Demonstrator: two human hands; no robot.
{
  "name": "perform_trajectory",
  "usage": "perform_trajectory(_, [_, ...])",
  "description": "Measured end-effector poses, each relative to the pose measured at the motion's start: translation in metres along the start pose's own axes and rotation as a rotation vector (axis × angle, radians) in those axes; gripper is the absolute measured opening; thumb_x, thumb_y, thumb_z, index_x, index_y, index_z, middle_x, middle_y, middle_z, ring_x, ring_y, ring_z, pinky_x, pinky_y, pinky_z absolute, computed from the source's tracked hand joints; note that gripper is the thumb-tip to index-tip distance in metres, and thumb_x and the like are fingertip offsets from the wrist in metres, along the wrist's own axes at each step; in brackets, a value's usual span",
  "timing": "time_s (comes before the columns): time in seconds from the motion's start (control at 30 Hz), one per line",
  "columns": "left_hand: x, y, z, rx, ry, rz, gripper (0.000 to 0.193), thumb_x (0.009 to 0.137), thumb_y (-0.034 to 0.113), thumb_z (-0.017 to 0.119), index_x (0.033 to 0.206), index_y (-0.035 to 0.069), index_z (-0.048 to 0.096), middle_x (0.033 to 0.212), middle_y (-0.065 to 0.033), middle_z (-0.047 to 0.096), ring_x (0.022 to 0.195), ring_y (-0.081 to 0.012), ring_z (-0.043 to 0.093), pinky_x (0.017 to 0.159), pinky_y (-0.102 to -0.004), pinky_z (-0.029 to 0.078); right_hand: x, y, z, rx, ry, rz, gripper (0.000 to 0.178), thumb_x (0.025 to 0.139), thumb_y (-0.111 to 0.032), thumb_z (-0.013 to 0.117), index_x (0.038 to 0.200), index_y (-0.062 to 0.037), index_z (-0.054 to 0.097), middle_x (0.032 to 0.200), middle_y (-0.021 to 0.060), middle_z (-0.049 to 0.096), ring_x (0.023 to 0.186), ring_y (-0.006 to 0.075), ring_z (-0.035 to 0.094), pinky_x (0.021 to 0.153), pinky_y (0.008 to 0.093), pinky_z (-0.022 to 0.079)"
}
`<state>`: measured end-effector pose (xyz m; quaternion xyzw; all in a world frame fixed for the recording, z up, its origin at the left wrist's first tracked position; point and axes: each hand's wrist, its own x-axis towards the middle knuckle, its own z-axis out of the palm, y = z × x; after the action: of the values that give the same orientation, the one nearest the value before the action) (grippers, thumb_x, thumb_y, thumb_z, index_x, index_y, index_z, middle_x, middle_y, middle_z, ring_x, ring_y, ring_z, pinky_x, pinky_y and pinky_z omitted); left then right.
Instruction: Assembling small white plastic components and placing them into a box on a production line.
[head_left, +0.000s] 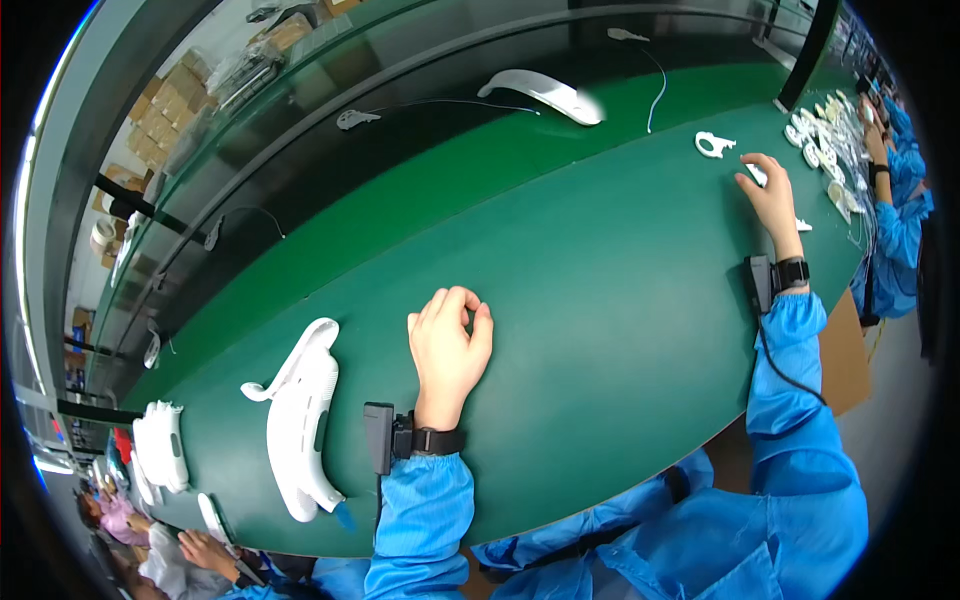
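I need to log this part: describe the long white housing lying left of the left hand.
The long white housing looks like smooth moulded plastic, curved and elongated, with a hooked handle-like arm at its upper end and a blue tip at its lower end. It lies flat on the green table, apart from the left hand, which rests loosely curled beside it. Nothing touches it.

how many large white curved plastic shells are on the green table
3: one shell left of the left hand, one further left at the table's end, one on the far strip. More may be hidden.

Head camera looks steeply down, close over the green table [600, 300].
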<state>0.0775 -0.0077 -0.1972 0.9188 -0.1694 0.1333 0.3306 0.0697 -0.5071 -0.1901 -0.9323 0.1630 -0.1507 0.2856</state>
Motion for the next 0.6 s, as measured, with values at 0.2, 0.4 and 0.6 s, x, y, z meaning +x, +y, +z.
perform_trajectory(0.2, [-0.002, 0.000, -0.003, 0.023, 0.033, 0.022, 0.011, 0.078, 0.011, 0.066, 0.076, 0.010, 0.056, 0.066, -0.0004, 0.046, 0.059, -0.0192, 0.046, 0.062, -0.0345, 0.031, 0.007, 0.013, 0.017, -0.165, 0.143, -0.008, 0.031, 0.084, -0.016, 0.067, 0.114, -0.0078, 0.065, 0.112, 0.0160, 0.067, 0.107, 0.0327, 0.062, 0.096, 0.0395, 0.047])
perform_trajectory(0.4, [0.000, 0.002, -0.002, 0.014, -0.003, 0.007, 0.010, 0.079, 0.014, 0.065, 0.077, 0.011, 0.056, 0.068, -0.0018, 0.049, 0.067, -0.0213, 0.053, 0.065, -0.0363, 0.034, 0.001, 0.009, 0.007, -0.067, 0.249, -0.047, 0.032, 0.080, 0.006, 0.062, 0.110, -0.0055, 0.065, 0.094, 0.0129, 0.070, 0.089, 0.0247, 0.068, 0.080, 0.0342, 0.052])
perform_trajectory(0.6, [0.000, 0.000, 0.000, -0.031, 0.031, 0.025, 0.010, 0.080, 0.012, 0.065, 0.076, 0.010, 0.056, 0.066, -0.0004, 0.046, 0.061, -0.0189, 0.047, 0.064, -0.0343, 0.031, -0.008, -0.068, 0.004, 0.119, 0.331, -0.113, 0.034, 0.081, 0.006, 0.060, 0.113, -0.0060, 0.065, 0.083, 0.0077, 0.065, 0.082, 0.0166, 0.064, 0.076, 0.0302, 0.052])
